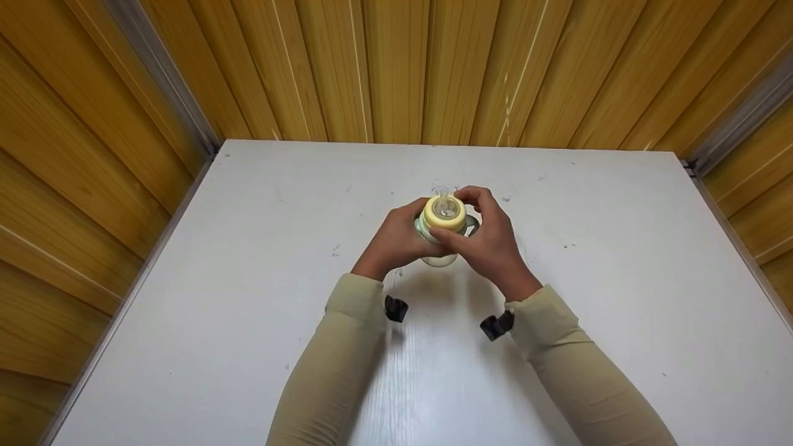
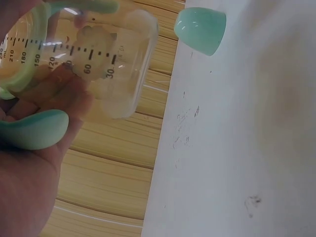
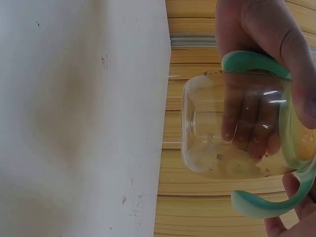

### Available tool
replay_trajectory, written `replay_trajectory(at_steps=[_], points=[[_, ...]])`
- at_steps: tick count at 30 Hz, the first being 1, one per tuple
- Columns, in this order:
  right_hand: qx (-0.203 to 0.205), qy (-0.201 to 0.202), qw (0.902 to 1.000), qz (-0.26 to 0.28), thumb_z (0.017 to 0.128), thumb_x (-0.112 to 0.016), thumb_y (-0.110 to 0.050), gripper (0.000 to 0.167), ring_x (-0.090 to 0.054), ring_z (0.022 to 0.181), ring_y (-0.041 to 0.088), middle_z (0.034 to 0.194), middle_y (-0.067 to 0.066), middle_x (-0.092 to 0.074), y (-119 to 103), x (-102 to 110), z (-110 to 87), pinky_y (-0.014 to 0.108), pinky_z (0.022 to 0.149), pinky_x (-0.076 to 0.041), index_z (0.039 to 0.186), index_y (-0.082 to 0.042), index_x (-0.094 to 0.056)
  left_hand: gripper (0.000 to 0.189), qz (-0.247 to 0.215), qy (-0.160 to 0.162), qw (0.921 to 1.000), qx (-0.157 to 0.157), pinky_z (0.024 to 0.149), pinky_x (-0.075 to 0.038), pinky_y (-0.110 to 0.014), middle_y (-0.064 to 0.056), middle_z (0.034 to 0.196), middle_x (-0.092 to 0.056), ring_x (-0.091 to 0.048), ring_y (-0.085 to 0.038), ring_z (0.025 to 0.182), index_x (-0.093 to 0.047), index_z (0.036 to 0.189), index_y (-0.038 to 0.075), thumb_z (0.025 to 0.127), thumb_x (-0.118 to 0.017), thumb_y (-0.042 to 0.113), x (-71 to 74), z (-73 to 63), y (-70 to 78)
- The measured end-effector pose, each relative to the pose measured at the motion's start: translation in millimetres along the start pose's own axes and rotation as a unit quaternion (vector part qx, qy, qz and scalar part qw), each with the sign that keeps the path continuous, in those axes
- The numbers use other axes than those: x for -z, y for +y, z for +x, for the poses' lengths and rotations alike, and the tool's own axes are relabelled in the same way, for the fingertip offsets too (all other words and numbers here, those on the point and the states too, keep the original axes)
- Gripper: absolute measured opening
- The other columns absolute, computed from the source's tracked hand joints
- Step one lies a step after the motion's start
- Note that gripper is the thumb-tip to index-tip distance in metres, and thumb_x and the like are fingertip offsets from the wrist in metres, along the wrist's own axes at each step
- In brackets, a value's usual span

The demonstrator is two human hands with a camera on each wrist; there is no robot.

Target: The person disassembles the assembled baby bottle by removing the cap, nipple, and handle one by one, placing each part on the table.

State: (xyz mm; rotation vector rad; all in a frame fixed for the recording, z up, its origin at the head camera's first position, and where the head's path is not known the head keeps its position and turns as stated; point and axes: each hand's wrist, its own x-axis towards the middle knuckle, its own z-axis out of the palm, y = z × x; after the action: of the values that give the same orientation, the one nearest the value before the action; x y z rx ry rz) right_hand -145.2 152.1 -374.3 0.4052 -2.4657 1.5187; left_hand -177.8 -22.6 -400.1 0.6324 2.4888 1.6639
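Over the white table (image 1: 217, 310), in line with the middle of its far edge, a person's left hand (image 1: 401, 235) grips a baby bottle (image 1: 443, 224) topped by a clear teat (image 1: 443, 202), while the right hand (image 1: 495, 240) holds its yellow collar (image 1: 429, 212) between thumb and fingers. Beige sleeves (image 1: 328, 371) reach in from the near side, a small black device (image 1: 396, 308) at each wrist. Wood-look panels (image 1: 396, 74) stand beyond the far, left and right edges.

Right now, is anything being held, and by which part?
Yes: the left hand grips the clear, green-handled bottle around its body; the right hand holds its round yellow collar.
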Motion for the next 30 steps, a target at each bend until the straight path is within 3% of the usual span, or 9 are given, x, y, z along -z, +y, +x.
replay_trajectory(at_steps=[11, 22, 30], points=[[-0.002, -0.014, 0.9999, 0.008, 0.077, -0.081, -0.032, 0.06, -0.047, 0.128, 0.018, 0.128, -0.001, -0.055, 0.3, 1.2, -1.8, 0.049, 0.109, -0.037, 0.125, -0.014, -0.05, 0.072, -0.01, -0.01, 0.9999, -0.004, 0.089, -0.051, -0.031, 0.01, 0.115, -0.066, -0.061, -0.008, 0.102, -0.06, 0.126, 0.022, 0.063, -0.09, 0.04, 1.3, -1.5, 0.4], [0.013, -0.026, 0.9994, 0.019, 0.078, -0.079, -0.026, 0.057, -0.047, 0.13, 0.017, 0.129, -0.002, -0.056, 1.9, 1.9, -1.1, 0.051, 0.112, -0.033, 0.127, -0.014, -0.051, 0.071, -0.009, -0.017, 0.9998, -0.006, 0.09, -0.05, -0.032, 0.01, 0.116, -0.065, -0.06, -0.009, 0.102, -0.059, 0.127, 0.022, 0.065, -0.088, 0.038, 2.6, -1.6, 0.0], [0.024, -0.026, 0.9993, 0.008, 0.078, -0.08, -0.031, 0.061, -0.047, 0.13, 0.015, 0.132, -0.004, -0.056, 0.7, 1.3, -1.7, 0.046, 0.112, -0.032, 0.13, -0.016, -0.051, 0.071, -0.011, -0.012, 0.9998, -0.011, 0.091, -0.051, -0.032, 0.009, 0.117, -0.065, -0.061, -0.009, 0.103, -0.059, 0.128, 0.021, 0.066, -0.088, 0.036, 3.5, -0.8, -2.2]])
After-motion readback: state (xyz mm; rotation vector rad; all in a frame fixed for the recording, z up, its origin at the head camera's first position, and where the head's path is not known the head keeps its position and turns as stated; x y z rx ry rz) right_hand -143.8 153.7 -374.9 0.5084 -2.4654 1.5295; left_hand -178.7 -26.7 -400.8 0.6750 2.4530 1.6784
